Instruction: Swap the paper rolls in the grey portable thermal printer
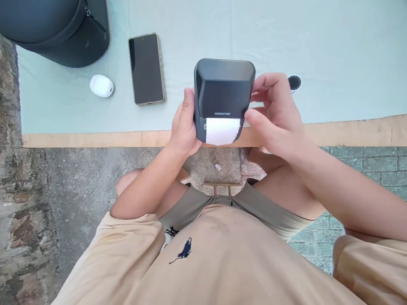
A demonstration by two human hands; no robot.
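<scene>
Printer, dark and boxy, is held above the near edge of the table, its lettered lid facing up and a white strip of paper coming out of its near end, ragged at one side. The left hand grips the left side, thumb along the edge and fingers beneath. The right hand is half curled, thumb and fingers apart, tips at the right edge; I cannot tell how firmly they press. Beyond the left hand, a phone lies screen up, with a small white case and a black bag farther left. A small round object sits just behind the right hand.
</scene>
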